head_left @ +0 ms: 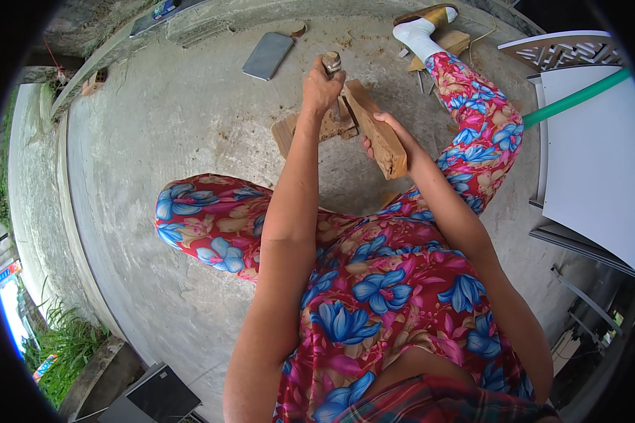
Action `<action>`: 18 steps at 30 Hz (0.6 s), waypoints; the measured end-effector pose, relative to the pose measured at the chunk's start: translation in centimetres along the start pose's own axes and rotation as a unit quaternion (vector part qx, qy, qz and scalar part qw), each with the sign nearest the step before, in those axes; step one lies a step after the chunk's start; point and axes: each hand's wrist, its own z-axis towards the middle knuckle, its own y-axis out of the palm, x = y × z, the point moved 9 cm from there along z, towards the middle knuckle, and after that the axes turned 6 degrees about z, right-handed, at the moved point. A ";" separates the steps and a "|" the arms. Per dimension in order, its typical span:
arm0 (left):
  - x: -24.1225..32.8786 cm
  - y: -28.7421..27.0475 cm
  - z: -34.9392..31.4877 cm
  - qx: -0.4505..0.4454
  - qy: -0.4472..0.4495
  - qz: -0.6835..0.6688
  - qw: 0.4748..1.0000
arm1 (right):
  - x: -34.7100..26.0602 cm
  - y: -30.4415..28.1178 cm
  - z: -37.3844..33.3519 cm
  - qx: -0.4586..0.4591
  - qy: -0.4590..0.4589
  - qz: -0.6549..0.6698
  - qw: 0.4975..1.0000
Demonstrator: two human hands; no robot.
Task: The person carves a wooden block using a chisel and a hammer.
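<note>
My left hand (322, 90) is closed around the handle of a chisel (332, 60), which stands upright with its worn top end showing above my fist. Its blade runs down to a flat wooden board (283, 132) on the floor, though my wrist covers part of it. My right hand (395, 134) grips a thick, squared wooden block (377, 127) from the side, fingers wrapped underneath. The block is tilted, its far end close beside the chisel and its rough near end toward me. Wood chips lie around the board.
A grey flat rectangular slab (268, 56) lies on the concrete floor (155, 127) beyond my left hand. By my outstretched right foot are a wood piece (453, 44) and thin metal tools (421, 82). White panels (596, 141) and a green pole (578, 97) stand at the right.
</note>
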 end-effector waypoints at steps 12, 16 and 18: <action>3.5 1.9 -1.0 -0.059 0.005 0.073 0.996 | -3.6 -1.0 -4.1 0.133 -0.149 -0.107 0.974; 3.5 2.8 -0.8 -0.059 0.026 0.102 0.993 | -4.0 -0.8 -4.4 0.134 -0.165 -0.127 0.969; 3.5 3.0 -0.7 -0.056 0.040 0.109 0.992 | -4.1 -0.5 -4.6 0.128 -0.168 -0.127 0.969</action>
